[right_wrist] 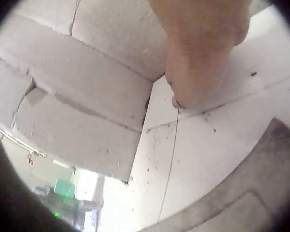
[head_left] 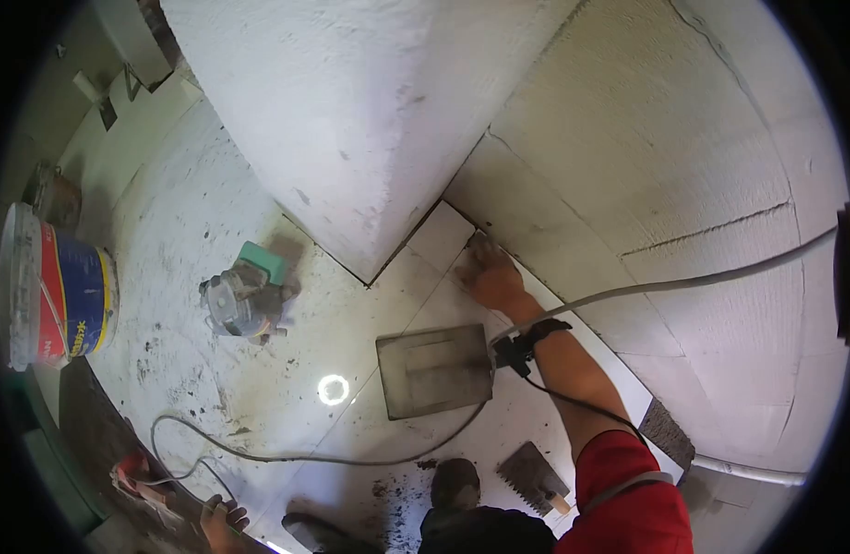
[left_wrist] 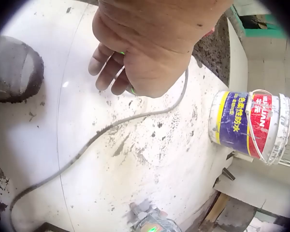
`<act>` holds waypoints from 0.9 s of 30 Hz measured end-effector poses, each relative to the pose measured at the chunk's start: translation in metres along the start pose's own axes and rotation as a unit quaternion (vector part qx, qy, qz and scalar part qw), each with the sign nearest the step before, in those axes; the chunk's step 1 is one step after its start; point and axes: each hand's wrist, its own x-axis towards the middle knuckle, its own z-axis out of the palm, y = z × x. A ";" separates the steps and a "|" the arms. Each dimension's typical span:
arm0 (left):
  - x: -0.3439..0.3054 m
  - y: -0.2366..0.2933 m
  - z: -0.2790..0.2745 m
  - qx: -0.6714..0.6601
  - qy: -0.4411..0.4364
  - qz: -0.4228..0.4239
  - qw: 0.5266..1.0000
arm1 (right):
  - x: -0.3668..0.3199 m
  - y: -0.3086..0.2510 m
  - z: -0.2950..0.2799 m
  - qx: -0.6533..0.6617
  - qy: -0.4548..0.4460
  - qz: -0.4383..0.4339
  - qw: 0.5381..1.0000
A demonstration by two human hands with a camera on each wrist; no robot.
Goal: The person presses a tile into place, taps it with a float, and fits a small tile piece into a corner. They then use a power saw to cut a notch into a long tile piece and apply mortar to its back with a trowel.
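Block wall (head_left: 370, 120): pale blocks rose directly ahead of the right hand and formed an outward corner just left of it.
Floor (head_left: 213, 212): white tiles, soiled with dark mortar specks, extended from both hands out to the left.
Bucket (head_left: 60, 286): lay on its side well ahead of the left hand, with a red, blue and yellow label.
Grey slab (head_left: 432, 369): a square piece lay flat, just left of the right forearm.
Tile strip (head_left: 441, 238): sat at the foot of the wall under the right hand. Its long axis ran along the wall, from the corner ahead of the fingers back past the right forearm.
Angle grinder (head_left: 245, 295): stood on the floor between the two hands, well left of the right one.
Notched trowel (head_left: 534, 475): lay beside the right upper arm, handle towards the person.
Cable (head_left: 287, 455): curved across the floor from the left hand towards the grey slab.
Right hand (head_left: 490, 275): fingers extended and pressed flat on the tile strip. One fingertip (right_wrist: 183, 94) sat on a joint line.
Left hand (head_left: 224, 522): low on the floor, fingers curled, with the cable passing beneath. Whether it gripped the cable could not be determined.
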 end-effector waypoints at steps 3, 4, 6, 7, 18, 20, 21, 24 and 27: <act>-0.008 -0.011 -0.015 -0.007 0.027 -0.019 0.999 | 0.005 0.001 -0.016 0.051 -0.095 0.018 0.994; -0.007 -0.015 -0.019 -0.007 0.026 -0.018 0.999 | 0.003 -0.004 -0.014 0.051 -0.094 0.018 0.994; -0.004 -0.018 -0.023 -0.028 0.003 -0.020 0.999 | -0.006 -0.025 -0.003 -0.001 0.002 -0.054 0.999; -0.006 -0.017 -0.023 -0.027 0.003 -0.020 0.999 | -0.015 -0.031 0.001 0.001 0.002 -0.054 0.999; -0.011 -0.005 -0.017 -0.030 -0.014 0.000 0.999 | -0.023 -0.019 -0.033 0.010 -0.105 -0.186 0.977; -0.013 -0.006 -0.021 -0.032 -0.012 0.007 0.999 | -0.024 -0.010 -0.018 0.004 0.026 -0.178 0.984; -0.015 -0.007 -0.020 -0.036 -0.014 0.012 0.999 | -0.024 -0.009 -0.016 0.003 0.029 -0.182 0.983; -0.024 -0.010 -0.014 -0.040 0.015 0.012 0.999 | -0.019 -0.004 -0.021 0.015 -0.057 -0.161 0.985; -0.032 -0.016 -0.018 -0.047 0.007 0.000 0.999 | 0.006 -0.010 -0.027 0.025 0.018 -0.200 0.979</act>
